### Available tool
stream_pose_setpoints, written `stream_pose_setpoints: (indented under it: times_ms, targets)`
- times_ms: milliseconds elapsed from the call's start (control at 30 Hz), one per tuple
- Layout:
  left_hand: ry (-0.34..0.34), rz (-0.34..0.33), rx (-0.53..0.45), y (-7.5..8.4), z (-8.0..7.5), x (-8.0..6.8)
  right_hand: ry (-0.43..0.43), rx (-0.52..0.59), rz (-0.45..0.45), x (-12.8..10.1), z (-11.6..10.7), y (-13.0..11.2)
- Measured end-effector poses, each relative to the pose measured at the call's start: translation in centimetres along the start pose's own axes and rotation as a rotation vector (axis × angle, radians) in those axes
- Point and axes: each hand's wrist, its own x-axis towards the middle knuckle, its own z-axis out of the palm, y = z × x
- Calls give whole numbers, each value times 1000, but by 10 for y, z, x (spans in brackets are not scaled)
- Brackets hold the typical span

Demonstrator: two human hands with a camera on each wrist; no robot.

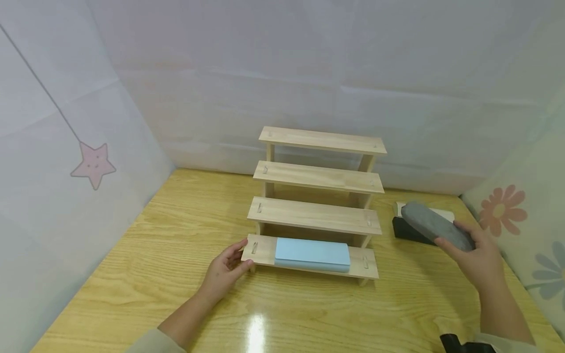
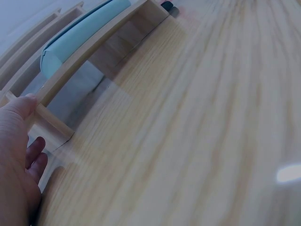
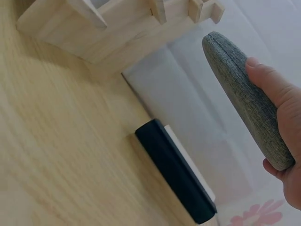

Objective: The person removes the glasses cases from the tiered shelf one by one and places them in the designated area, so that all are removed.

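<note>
A pink star [image 1: 93,164] hangs on the pale wall at far left, above a wooden counter [image 1: 154,255]. The left hand [image 1: 225,270] rests, fingers straight, against the left end of a four-step wooden rack [image 1: 315,215] — its lowest step carrying a light-blue case [image 1: 312,255]. Right of the rack, a black-and-white box [image 1: 408,228] lies on the counter. Above it, the right hand [image 1: 478,257] grips a grey oblong case [image 1: 434,226], tilted and clear of the counter — thumb on top, fingers curled beneath.
</note>
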Motion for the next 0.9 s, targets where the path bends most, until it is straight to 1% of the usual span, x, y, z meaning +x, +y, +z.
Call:
stream_pose_setpoints:
  times_ms: [267,367,533,733,900]
  targets:
    - [3,6,1,-2,0,0,-24,-37,25,-6,9,18]
    - [4,4,2,-2,0,0,-8,-64,17,-7,13,24]
    - [6,-2,5,-3,0,1,5,-72,3,-9,20,33]
    - [7,1,2,-3,1,1,3,-88,-19,-11,25,41]
    - [8,-6,-5,-2,1,1,-24,-83,-8,-12,29,45]
